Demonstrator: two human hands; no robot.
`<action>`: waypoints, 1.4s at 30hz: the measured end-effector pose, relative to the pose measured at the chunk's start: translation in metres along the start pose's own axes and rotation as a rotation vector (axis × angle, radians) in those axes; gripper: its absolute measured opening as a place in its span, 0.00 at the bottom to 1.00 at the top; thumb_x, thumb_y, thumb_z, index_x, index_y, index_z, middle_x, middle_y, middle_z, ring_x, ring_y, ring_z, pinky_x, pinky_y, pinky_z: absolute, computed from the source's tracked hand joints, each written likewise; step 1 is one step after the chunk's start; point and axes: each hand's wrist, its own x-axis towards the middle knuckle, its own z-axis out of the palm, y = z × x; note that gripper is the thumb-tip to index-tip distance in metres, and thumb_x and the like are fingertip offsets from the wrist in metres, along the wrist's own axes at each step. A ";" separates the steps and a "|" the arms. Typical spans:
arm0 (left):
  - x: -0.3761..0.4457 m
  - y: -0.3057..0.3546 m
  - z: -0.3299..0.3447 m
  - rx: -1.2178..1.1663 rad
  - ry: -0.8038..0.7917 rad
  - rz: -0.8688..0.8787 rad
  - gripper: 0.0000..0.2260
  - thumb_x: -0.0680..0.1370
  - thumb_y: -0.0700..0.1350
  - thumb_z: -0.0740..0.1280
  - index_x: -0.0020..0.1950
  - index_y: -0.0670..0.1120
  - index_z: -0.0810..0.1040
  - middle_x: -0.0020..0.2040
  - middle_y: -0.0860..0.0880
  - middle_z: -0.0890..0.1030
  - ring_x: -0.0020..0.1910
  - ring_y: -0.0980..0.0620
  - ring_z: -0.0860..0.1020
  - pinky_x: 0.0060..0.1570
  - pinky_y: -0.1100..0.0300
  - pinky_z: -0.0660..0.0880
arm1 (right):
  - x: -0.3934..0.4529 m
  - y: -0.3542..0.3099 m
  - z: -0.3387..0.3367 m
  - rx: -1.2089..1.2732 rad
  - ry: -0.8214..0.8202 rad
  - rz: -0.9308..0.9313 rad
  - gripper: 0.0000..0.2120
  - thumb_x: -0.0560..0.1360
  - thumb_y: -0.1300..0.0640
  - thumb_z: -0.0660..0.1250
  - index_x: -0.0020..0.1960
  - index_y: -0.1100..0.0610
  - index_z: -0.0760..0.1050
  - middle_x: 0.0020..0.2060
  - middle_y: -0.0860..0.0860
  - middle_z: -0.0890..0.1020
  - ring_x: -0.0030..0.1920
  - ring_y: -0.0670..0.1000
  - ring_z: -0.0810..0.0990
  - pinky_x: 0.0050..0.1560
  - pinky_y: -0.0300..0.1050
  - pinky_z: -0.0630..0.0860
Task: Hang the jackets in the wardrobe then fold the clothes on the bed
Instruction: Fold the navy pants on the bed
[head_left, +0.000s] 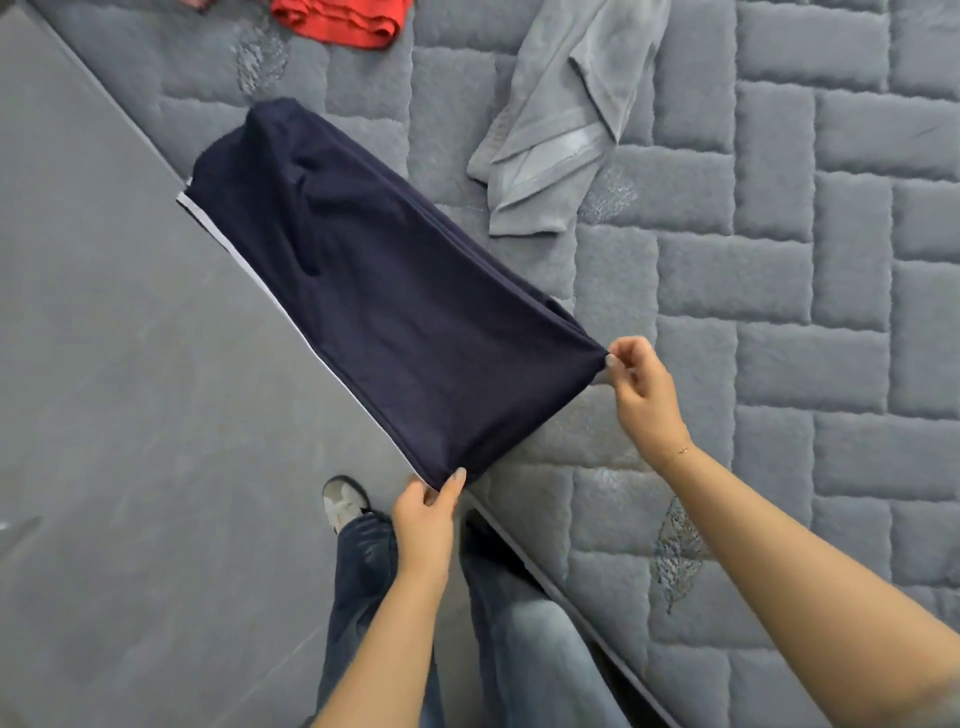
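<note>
While our left hand (423, 512) and right hand (641, 382) each pinch a near corner, the navy garment (363, 291) stretches taut over the bed (779, 312) edge, ready for folding.

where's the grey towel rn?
Head view, upper centre-right: the grey towel lies crumpled on the quilted mattress, right of the navy garment and red garment.

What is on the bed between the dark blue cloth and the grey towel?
Nothing: in the head view only bare quilted mattress lies between the navy garment and the grey towel.
</note>
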 end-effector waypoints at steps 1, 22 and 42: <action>0.000 -0.002 -0.007 0.043 -0.013 0.070 0.07 0.75 0.44 0.73 0.43 0.41 0.79 0.41 0.49 0.81 0.38 0.56 0.77 0.40 0.64 0.72 | 0.003 0.002 -0.008 -0.113 -0.018 -0.107 0.06 0.80 0.67 0.59 0.48 0.58 0.71 0.43 0.52 0.74 0.46 0.54 0.74 0.49 0.44 0.70; 0.029 0.004 0.015 1.370 -0.108 0.695 0.48 0.75 0.56 0.70 0.79 0.55 0.35 0.79 0.51 0.34 0.78 0.50 0.35 0.71 0.42 0.30 | 0.013 -0.030 0.042 0.835 0.115 0.799 0.19 0.75 0.51 0.71 0.64 0.55 0.75 0.57 0.48 0.83 0.54 0.47 0.82 0.46 0.40 0.79; 0.151 0.229 -0.165 -0.400 -0.193 0.153 0.16 0.78 0.30 0.56 0.54 0.44 0.79 0.39 0.53 0.83 0.34 0.58 0.79 0.38 0.61 0.76 | 0.198 -0.304 0.154 0.428 -0.477 0.575 0.13 0.76 0.49 0.64 0.48 0.60 0.77 0.45 0.57 0.86 0.44 0.53 0.87 0.34 0.41 0.80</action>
